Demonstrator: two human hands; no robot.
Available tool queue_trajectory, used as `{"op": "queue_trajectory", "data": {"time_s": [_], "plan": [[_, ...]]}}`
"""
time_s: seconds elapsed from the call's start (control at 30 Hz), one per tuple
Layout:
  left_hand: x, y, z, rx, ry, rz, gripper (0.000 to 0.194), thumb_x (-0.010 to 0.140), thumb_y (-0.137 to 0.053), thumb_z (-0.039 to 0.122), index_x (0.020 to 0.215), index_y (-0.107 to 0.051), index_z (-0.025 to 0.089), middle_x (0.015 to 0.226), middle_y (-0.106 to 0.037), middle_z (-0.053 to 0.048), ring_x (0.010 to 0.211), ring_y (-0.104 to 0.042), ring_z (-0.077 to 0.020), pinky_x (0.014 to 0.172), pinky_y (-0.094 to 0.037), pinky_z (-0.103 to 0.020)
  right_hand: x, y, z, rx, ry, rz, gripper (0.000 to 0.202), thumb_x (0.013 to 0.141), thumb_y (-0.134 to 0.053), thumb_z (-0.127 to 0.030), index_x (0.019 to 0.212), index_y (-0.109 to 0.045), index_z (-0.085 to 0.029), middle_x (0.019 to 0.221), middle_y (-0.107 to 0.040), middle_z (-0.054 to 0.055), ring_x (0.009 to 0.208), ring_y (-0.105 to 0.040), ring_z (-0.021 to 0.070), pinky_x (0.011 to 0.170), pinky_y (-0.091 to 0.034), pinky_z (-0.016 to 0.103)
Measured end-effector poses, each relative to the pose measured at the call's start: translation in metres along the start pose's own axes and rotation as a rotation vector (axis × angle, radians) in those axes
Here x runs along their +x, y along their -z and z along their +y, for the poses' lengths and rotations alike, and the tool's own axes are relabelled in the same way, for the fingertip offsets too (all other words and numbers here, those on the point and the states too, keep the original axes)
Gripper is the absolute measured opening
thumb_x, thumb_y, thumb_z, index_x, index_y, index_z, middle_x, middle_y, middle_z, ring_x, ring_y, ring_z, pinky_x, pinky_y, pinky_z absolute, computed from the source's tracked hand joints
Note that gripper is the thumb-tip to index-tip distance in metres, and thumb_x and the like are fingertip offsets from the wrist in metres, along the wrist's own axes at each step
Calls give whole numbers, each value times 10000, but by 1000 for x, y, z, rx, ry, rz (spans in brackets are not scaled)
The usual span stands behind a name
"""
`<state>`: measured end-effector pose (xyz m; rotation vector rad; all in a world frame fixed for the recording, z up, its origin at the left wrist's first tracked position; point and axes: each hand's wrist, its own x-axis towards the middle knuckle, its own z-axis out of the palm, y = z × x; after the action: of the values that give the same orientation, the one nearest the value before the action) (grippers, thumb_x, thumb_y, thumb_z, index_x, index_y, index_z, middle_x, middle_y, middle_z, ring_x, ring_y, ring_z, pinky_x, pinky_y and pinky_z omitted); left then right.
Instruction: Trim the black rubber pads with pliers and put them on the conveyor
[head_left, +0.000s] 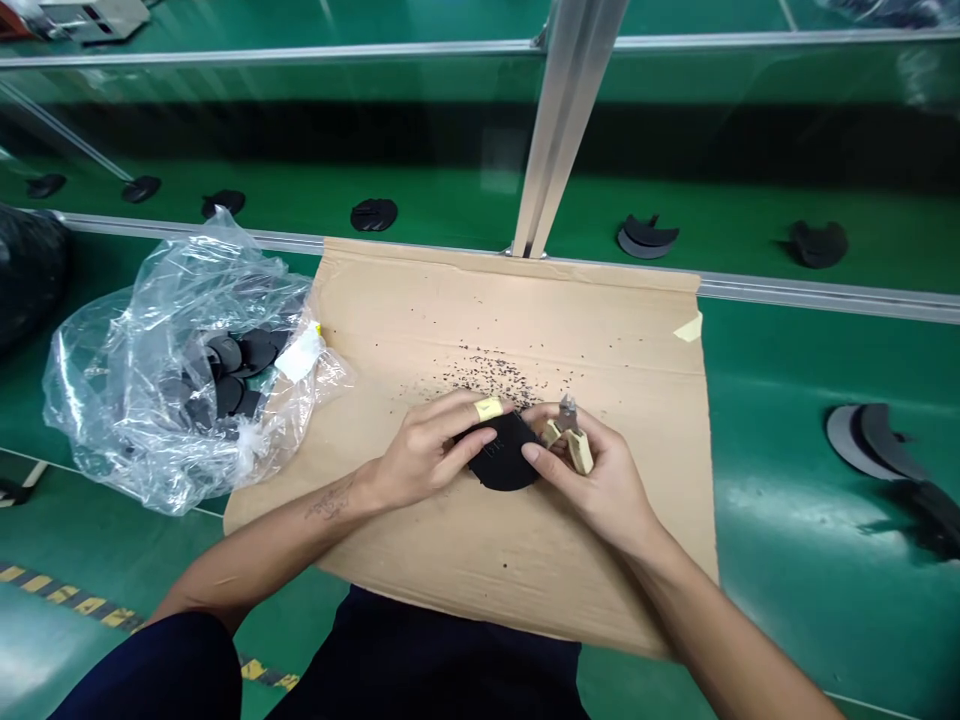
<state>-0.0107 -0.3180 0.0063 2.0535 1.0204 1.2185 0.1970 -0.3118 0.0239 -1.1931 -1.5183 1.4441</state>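
Note:
A round black piece (504,455) is held between both hands above a cardboard sheet (420,545). My left hand (429,445) grips its left side, thumb on top, with yellow tape round one finger. My right hand (604,475) pinches the right edge with its thumb and also holds small cutters (571,435) with pale yellow handles, jaws pointing away from me. Small black scraps (495,375) lie scattered on the cardboard just beyond the hands.
A clear plastic bag (180,350) with several black discs lies at the left. Black curved parts (874,440) rest on the green surface at the right. More black pieces (373,214) line the back, near a metal post (566,120).

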Motion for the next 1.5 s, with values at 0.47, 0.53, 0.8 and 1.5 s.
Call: {"op": "queue_trajectory", "data": {"time_s": [0.47, 0.53, 0.8, 1.5], "plan": [[-2, -3, 4, -120, 148, 40, 280, 875, -746, 320, 1106, -714, 166, 957, -764, -85, 828, -709, -167, 715, -608, -273, -7, -4, 4, -218, 303, 95, 63, 888, -673, -282, 892, -649, -223, 839, -704, 52, 763, -662, 196, 689, -533, 328], [0, -3, 4, -187, 155, 56, 268, 858, -765, 339, 1067, -733, 174, 939, -770, -77, 838, -717, -172, 736, -610, -284, -7, -3, 7, -225, 397, 96, 40, 882, -670, -221, 919, -658, -229, 839, -709, 59, 763, -676, 205, 683, -548, 344], [4, 2, 4, -182, 3, 38, 250, 914, -703, 282, 1145, -719, 187, 978, -771, -87, 892, -717, -171, 787, -604, -316, -4, 0, 11, -279, 677, 13, 244, 868, -615, -70, 1049, -639, -232, 906, -699, 88, 832, -689, 219, 726, -588, 395], [4, 4, 3, -187, -101, 33, 223, 946, -665, 253, 1148, -725, 179, 924, -788, -81, 852, -720, -156, 769, -575, -302, -3, 5, 15, -383, 727, -86, 226, 885, -563, -74, 1066, -611, -200, 988, -698, 133, 882, -684, 238, 728, -579, 403]]}}
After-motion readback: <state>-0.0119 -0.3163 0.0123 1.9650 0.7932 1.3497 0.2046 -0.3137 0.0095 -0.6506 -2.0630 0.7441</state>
